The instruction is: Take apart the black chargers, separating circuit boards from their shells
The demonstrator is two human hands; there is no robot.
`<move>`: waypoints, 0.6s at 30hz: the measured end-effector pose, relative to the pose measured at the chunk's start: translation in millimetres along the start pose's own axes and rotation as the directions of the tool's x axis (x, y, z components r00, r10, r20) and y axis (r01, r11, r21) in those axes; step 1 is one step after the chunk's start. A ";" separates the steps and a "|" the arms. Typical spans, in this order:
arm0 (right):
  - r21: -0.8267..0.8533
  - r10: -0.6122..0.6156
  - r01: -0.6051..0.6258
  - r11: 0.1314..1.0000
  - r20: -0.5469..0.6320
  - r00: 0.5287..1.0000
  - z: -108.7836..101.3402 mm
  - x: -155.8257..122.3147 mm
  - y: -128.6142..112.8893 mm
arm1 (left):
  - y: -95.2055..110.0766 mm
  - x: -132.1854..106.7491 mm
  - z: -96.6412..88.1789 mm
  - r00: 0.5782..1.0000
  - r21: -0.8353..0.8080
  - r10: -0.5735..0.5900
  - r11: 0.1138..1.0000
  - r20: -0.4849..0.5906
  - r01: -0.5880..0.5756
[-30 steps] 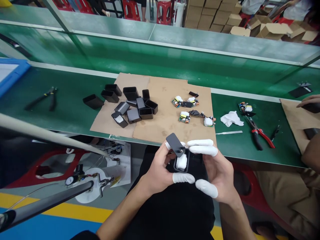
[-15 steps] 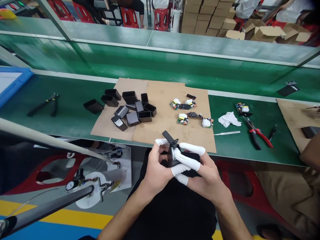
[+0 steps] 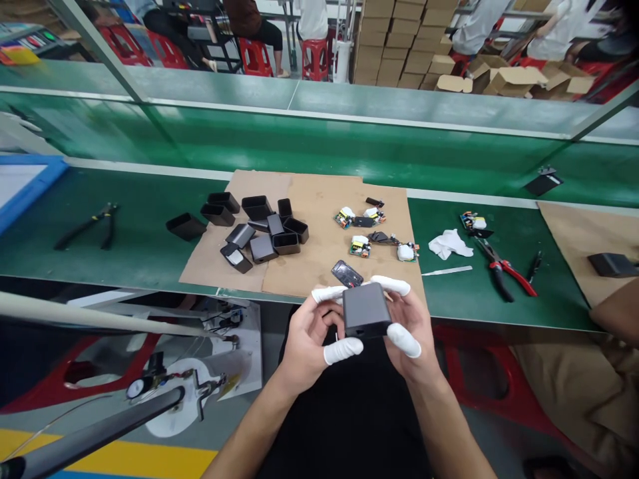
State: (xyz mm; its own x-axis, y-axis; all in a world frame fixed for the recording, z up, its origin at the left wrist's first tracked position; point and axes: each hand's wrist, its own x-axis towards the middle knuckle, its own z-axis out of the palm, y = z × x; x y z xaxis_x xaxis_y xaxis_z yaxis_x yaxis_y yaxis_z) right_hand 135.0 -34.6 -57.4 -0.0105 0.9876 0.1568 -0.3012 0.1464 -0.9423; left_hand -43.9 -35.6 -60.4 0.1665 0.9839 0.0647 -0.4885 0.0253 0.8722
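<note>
Above my lap, a black box-shaped plastic casing [image 3: 367,309] is held between both hands, its broad smooth face turned up. My right hand [image 3: 412,326] grips its right side, with white-covered thumb and fingers pressing on it. My left hand [image 3: 312,332] is closed round its left side; the covered index finger lies at the far left corner, and the thumb is low by the near edge. Just beyond the casing's far side, a small glossy black panel [image 3: 347,273] sticks out by the fingertips; whether it is joined to the casing is hidden.
Several black casings [image 3: 263,249] lie on the cardboard sheet [image 3: 319,199]. Right of them are small circuit boards [image 3: 360,246]. Farther right lie a crumpled white cloth [image 3: 450,244], a thin white strip [image 3: 448,271] and red-black pliers [image 3: 504,269]. Black-handled pliers [image 3: 87,226] rest at far left.
The casing has been turned so its broad face shows, and the right hand's fingers have shifted from the far opening to its side. The black panel now points away, beyond the casing.
</note>
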 end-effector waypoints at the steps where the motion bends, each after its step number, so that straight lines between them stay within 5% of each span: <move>1: 0.029 0.039 -0.038 0.999 -0.022 0.999 2.9 0.7 -0.6 | 0.1 1.3 0.4 1.000 -0.001 -0.004 1.000 -0.020 0.004; 6: 0.119 0.191 -0.181 0.976 -0.083 0.978 16.0 4.2 -6.0 | 2.0 2.7 3.2 0.990 0.005 -0.088 0.996 -0.112 0.089; 13: 0.104 0.240 -0.228 0.968 -0.121 0.963 18.7 1.1 -4.5 | 10.4 4.0 5.9 0.966 -0.007 -0.164 0.986 -0.200 0.166; 18: 0.104 0.290 -0.278 0.955 -0.125 0.949 23.8 -10.3 -3.0 | 27.4 21.9 -7.0 0.957 0.027 -0.248 0.967 -0.146 0.255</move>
State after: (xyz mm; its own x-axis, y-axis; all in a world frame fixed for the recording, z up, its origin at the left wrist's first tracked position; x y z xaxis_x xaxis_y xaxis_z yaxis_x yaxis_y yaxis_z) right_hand 113.3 -46.6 -49.2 0.0220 0.9866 -0.1617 -0.3843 -0.1410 -0.9124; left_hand -59.6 -12.2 -38.5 0.1553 0.9617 -0.2258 -0.4068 0.2706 0.8725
